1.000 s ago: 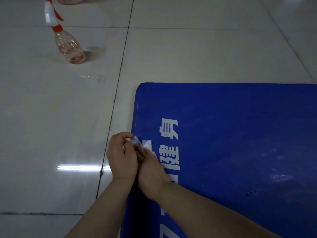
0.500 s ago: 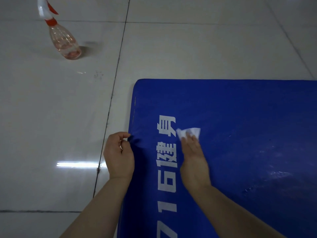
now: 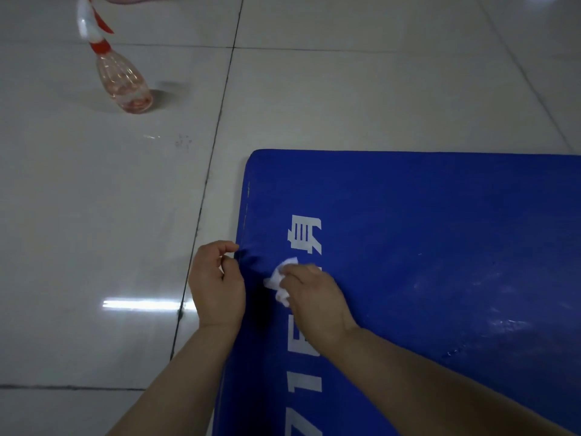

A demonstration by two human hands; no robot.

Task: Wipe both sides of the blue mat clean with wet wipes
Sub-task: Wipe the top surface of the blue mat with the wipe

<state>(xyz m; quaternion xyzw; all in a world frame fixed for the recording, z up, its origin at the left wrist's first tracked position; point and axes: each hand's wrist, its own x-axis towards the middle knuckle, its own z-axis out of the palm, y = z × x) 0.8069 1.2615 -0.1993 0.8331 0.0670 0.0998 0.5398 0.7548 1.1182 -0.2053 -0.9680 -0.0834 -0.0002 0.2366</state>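
While we are looking down at the floor, we are finding the blue mat lying flat on pale glossy tiles, filling the lower right of the frame. Its far edge is running level across the middle of the frame and its left edge is dropping from the rounded upper-left corner toward the bottom; the right and near edges are passing out of frame, so we cannot tell its full extent or true long axis. The white printed lettering is running parallel to the left edge, reading down toward the bottom of the frame.

We are seeing the left hand pinching the mat's left edge between thumb and curled fingers, the blue cover puckering at that spot. The right hand is gripping a crumpled white wet wipe and pressing it on the mat just beside the left hand, over the lettering.

Open tile is lying to the left of and beyond the mat. A clear spray bottle with a red-and-white trigger head is standing in the upper left of the frame, well apart from the mat. A dark grout line is running between them.
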